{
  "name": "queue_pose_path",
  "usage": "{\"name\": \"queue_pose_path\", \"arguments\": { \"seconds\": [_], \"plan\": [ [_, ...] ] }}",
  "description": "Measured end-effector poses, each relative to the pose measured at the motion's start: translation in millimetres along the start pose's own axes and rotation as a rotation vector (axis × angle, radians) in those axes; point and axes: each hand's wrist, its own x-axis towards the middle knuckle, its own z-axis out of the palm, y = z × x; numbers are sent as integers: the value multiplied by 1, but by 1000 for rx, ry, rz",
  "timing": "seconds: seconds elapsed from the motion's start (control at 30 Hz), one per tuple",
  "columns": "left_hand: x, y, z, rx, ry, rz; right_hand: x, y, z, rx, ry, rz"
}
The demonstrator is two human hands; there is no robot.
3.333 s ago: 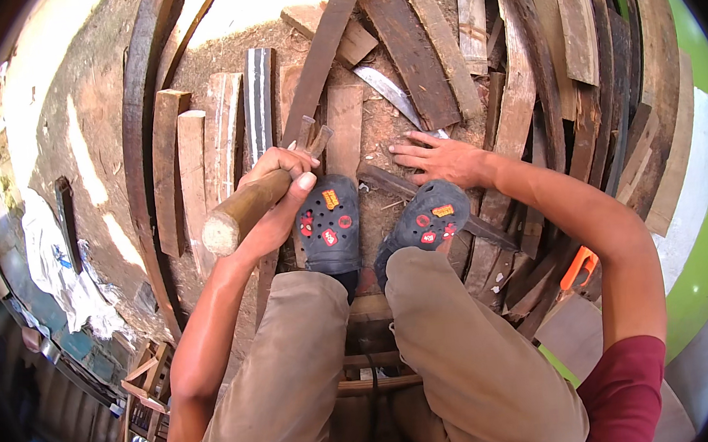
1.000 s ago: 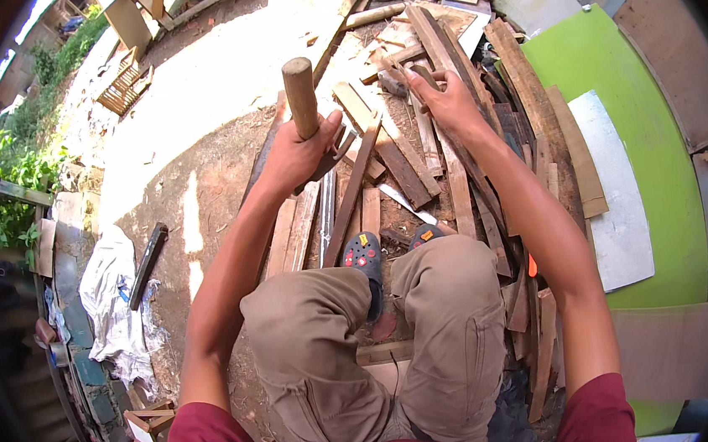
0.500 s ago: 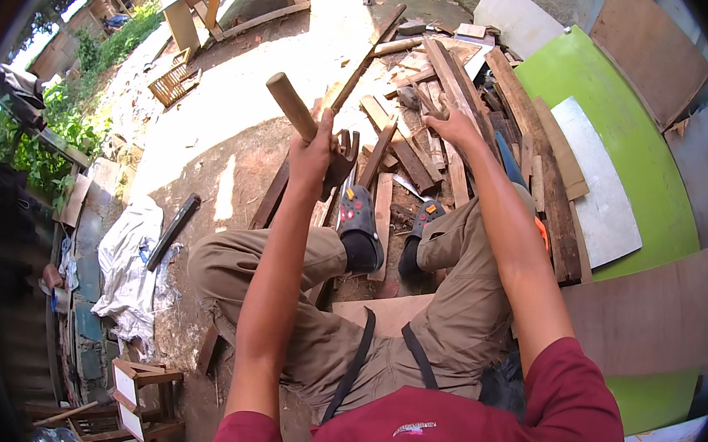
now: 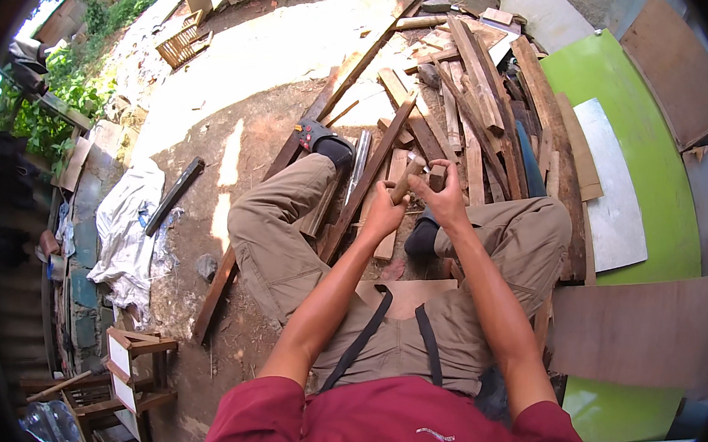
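Observation:
In front of my lap, my left hand (image 4: pixel 385 211) is closed round the wooden handle (image 4: pixel 406 181) of a hammer. The hammer's head is hidden by the hand. Close beside it, my right hand (image 4: pixel 448 199) grips a short dark wood piece (image 4: pixel 437 177) between thumb and fingers. Both hands are near each other, above the planks between my feet. A long dark wood strip (image 4: pixel 373 169) slants across the ground just beyond my left hand.
A heap of planks (image 4: pixel 476 76) spreads ahead and right. Green board (image 4: pixel 614 114) and a white sheet (image 4: pixel 608 190) lie at the right. On the left are white cloth (image 4: pixel 123 233), a dark bar (image 4: pixel 173 196) and a small wooden frame (image 4: pixel 139 366). My left clog (image 4: pixel 313 134) rests on wood.
My left hand has come down and right with the hammer, toward my right hand. The right hand has drawn back nearer my lap. My left foot has shifted left and farther away.

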Motion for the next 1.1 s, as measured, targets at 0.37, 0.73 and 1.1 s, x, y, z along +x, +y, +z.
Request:
{"name": "queue_pose_path", "arguments": {
  "seconds": [0.37, 0.73, 1.1],
  "plan": [
    [5, -45, 23, -227, -471, 244, -33, 66, -2, -176, 363, -1],
    [40, -223, -40, 665, -75, -644, -45, 42, -29, -408, 601, 7],
    [32, -229, -15, 647, -174, -575, -58, 40, 7, -217, 450, 127]
  ]
}}
